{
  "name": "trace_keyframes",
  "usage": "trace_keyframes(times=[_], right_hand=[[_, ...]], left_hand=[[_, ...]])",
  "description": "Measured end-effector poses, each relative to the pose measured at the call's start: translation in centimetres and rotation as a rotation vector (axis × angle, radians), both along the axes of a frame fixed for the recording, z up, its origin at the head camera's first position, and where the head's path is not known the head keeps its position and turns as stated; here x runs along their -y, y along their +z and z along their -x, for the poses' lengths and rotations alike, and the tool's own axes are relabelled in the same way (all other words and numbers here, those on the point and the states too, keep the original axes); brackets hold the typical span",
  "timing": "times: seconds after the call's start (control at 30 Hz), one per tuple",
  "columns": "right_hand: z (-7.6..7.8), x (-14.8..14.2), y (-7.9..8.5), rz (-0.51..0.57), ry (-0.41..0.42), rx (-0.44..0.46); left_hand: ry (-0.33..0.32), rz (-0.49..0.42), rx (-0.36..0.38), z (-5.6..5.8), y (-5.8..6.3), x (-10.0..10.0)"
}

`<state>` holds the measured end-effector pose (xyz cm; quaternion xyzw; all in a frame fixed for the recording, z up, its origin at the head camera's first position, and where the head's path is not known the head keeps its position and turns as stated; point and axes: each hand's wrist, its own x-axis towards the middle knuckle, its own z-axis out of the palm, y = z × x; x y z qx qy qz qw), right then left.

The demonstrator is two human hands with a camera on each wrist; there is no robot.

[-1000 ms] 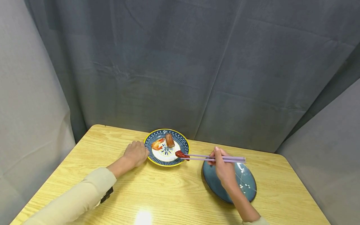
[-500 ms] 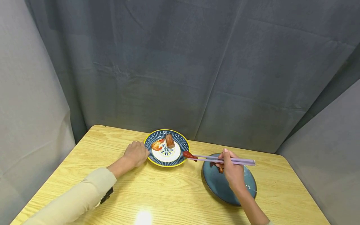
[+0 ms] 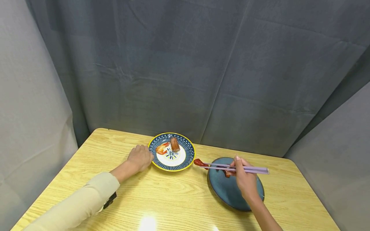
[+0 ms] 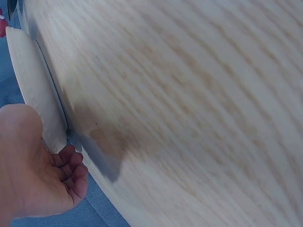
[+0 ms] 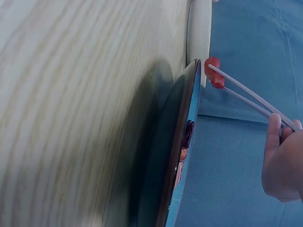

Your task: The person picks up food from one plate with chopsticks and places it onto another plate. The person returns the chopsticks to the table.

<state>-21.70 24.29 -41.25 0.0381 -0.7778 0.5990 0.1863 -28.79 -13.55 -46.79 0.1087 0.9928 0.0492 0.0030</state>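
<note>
My right hand (image 3: 246,179) holds a pair of lilac chopsticks (image 3: 255,169). Their tips pinch a small red drumstick-shaped piece of food (image 3: 201,163), held up between the two plates; the right wrist view shows that red piece (image 5: 214,72) above the dark plate's level. At the patterned plate's left edge is my left hand (image 3: 140,158), fingers curled, thumb and fingers pinching the rim in the left wrist view. This blue-and-white plate (image 3: 189,154) with a yellow edge bears a shrimp-like piece (image 3: 162,149) and a brown cylindrical piece (image 3: 174,145).
A dark teal plate (image 3: 229,194) lies under my right hand, with dark red-brown food pieces (image 3: 227,173) on it, partly covered by the chopsticks and hand. The wooden table (image 3: 164,199) ends at a grey curtain (image 3: 162,80) behind, with pale cloth at both sides.
My right hand has moved right and slightly nearer, carrying the red drumstick piece from over the patterned plate to the gap between plates. Food on the teal plate came into view. My left hand stayed.
</note>
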Motion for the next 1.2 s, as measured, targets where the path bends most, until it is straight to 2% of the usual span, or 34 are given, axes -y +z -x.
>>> trace_keyframes(times=[0.27, 0.8, 1.2], right_hand=[[-0.3, -0.8, -0.3, -0.032, -0.037, 0.008], [-0.6, -2.7, 0.2, -0.101, -0.105, 0.073], [-1.3, -3.1, 0.7, -0.123, -0.113, 0.024]], left_hand=[[-0.008, 0.014, -0.011, 0.0, 0.0, 0.0], [-0.005, 0.012, -0.001, 0.0, 0.1, 0.0], [-0.010, 0.011, -0.001, 0.1, 0.0, 0.1]])
